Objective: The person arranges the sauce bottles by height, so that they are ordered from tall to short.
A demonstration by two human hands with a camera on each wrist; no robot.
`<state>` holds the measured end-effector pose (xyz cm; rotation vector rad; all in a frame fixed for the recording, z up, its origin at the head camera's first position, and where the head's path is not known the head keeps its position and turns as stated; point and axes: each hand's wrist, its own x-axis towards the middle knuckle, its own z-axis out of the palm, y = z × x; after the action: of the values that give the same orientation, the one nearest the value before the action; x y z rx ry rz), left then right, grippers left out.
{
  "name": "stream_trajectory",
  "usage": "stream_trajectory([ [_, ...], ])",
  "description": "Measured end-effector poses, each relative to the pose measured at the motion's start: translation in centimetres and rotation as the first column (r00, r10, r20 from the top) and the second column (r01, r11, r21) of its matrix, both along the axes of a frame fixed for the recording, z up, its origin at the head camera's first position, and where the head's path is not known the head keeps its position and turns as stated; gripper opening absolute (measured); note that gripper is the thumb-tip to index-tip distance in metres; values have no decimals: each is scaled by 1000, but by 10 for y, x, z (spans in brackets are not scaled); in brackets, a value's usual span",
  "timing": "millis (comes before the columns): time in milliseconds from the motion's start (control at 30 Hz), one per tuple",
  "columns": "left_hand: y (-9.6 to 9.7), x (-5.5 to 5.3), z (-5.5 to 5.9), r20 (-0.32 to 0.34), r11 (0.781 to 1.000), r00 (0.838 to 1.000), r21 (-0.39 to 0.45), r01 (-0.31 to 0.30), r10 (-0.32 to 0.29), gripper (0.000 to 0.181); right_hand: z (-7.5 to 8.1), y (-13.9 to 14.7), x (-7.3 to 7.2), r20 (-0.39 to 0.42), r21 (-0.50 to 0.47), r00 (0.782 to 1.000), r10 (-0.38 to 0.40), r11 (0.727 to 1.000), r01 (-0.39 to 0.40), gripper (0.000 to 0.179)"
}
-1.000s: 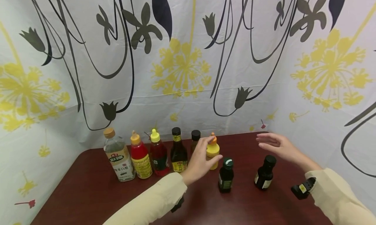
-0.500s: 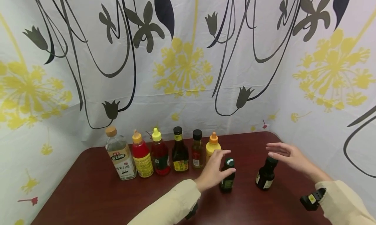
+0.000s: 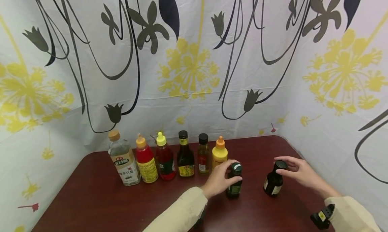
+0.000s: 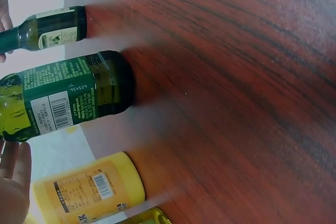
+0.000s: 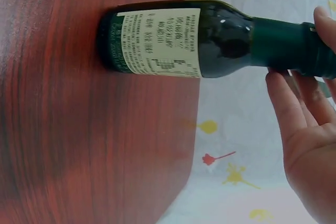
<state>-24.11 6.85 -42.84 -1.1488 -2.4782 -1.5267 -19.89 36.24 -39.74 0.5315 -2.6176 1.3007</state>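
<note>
My left hand (image 3: 219, 179) is at the neck of a small green-capped oil bottle (image 3: 234, 188), thumb in front and fingers behind. In the left wrist view its fingertips (image 4: 21, 161) touch the bottle's shoulder, and the cap is out of frame. To the right, my right hand (image 3: 300, 173) pinches the neck of a dark olive oil bottle (image 3: 272, 185) just below the cap. The right wrist view shows this bottle (image 5: 157, 40) with a cream label, thumb on one side and fingers on the other. Both bottles stand upright on the table.
Along the back left stand a clear vinegar bottle (image 3: 124, 164), a red squeeze bottle (image 3: 146, 163), a yellow-capped red bottle (image 3: 165, 163), a dark sauce bottle (image 3: 185, 158), a black-capped bottle (image 3: 203, 156) and a yellow squeeze bottle (image 3: 219, 154). Patterned cloth (image 3: 194, 117) hangs behind the dark red table (image 3: 106, 205).
My left hand has come right and down from near the yellow squeeze bottle to the green-capped bottle. My right hand has lowered onto the other bottle's neck. The bottles have stayed put.
</note>
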Motion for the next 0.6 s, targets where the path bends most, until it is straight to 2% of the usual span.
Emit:
stream_trajectory([
  [233, -1, 0, -1, 43, 999, 999, 27, -24, 22, 43, -4, 1, 1, 38, -9, 998, -43, 999, 43, 39],
  [433, -2, -2, 0, -1, 999, 999, -12, -49, 49, 44, -5, 2, 2, 16, 10, 999, -52, 999, 52, 39],
  [600, -3, -2, 3, -70, 997, 995, -37, -69, 66, 42, -6, 1, 2, 5, -14, 999, -40, 999, 40, 38],
])
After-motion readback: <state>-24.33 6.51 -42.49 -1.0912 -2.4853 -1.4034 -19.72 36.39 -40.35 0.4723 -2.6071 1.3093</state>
